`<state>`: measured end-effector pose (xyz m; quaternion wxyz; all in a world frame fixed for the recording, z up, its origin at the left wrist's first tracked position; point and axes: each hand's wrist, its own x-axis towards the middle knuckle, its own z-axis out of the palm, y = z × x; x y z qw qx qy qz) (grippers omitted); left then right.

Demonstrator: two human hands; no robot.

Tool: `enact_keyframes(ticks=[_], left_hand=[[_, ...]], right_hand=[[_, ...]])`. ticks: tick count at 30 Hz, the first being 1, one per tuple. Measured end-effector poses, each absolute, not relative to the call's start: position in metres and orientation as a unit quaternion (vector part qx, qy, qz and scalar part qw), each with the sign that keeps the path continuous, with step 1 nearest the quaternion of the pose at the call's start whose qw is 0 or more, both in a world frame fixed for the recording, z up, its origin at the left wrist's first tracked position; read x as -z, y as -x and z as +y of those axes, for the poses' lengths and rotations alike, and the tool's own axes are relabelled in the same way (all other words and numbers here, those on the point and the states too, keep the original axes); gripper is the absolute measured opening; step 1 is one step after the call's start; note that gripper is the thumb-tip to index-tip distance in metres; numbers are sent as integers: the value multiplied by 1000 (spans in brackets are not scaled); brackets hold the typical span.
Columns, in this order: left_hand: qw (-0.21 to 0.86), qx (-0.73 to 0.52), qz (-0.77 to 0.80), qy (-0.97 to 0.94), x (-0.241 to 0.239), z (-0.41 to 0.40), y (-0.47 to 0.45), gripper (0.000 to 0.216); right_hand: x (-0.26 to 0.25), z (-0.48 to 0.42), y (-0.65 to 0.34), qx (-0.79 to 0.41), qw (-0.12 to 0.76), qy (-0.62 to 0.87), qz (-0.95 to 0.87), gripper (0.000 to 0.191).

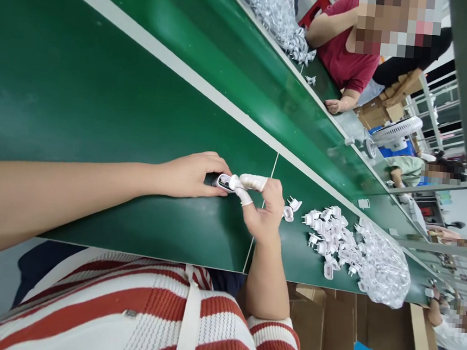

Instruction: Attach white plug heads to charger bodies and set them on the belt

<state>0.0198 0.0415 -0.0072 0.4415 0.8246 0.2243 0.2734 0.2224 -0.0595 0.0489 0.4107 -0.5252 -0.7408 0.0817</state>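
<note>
Low over the green table, my left hand [194,176] grips a white charger housing [221,181] between thumb and fingers. Its open side shows a dark circuit board inside. My right hand [266,208] wears white finger cots on the thumb and fingers. They are pinched together at the right end of the housing, around a small white part [235,182] that the cots mostly cover. Just right of that hand lie a white two-pin plug piece [295,204] and a white shell piece [288,213].
Several loose white plug pieces [326,232] are heaped to the right, beside a clear plastic bag [387,264] of more. Cardboard boxes [339,320] stand below the table edge. Across the green conveyor belt [211,53], a co-worker in red [346,54] sits near another bag [268,9].
</note>
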Motion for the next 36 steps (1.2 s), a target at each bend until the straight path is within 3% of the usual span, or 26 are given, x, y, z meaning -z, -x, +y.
enact_keyframes(ticks=[3, 7, 13, 24, 36], left_hand=[[440, -263, 230, -827, 7, 42, -20, 42], [440, -258, 231, -829, 6, 43, -20, 40], [443, -265, 226, -826, 7, 44, -21, 40], [454, -271, 240, -814, 6, 42, -22, 38], [462, -277, 232, -810, 5, 42, -23, 35]], right_hand=[[-47, -58, -216, -44, 346, 512, -785, 22], [-37, -54, -211, -57, 334, 531, -776, 38], [-35, -54, -210, -15, 346, 531, -773, 20], [-29, -54, -206, 10, 429, 553, -714, 12], [-33, -53, -207, 34, 336, 587, -736, 12]])
